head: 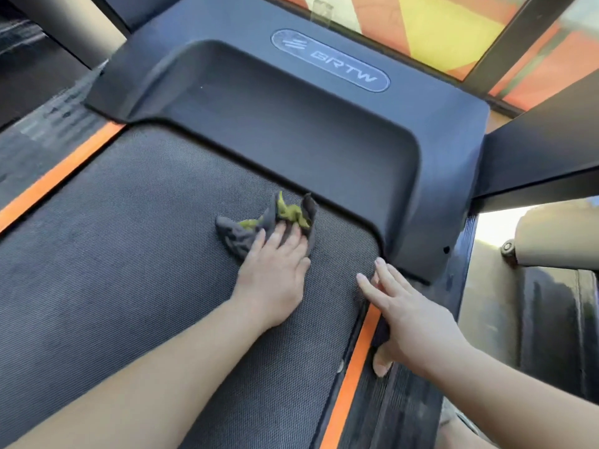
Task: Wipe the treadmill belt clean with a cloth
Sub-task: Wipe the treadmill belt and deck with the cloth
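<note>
step: mid-wipe, belt front | crumpled grey-green cloth point(241, 233) on dark textured treadmill belt point(129, 270), near black plastic motor cover point(291, 131) | left hand point(275, 273) flat, pressing cloth | right hand point(411, 319) open, braced on orange-striped side rail point(346, 393) | next: likely sweep across belt, keep pressure

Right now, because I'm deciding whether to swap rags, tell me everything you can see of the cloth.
The cloth is a soft, crumpled rag, dark grey with a yellow-green side showing in its folds. It lies bunched on the textured treadmill belt, near the front, its raised corners close to the dark motor cover. The left hand presses its near part with straight fingers, hiding some. The right hand does not touch it.
</note>
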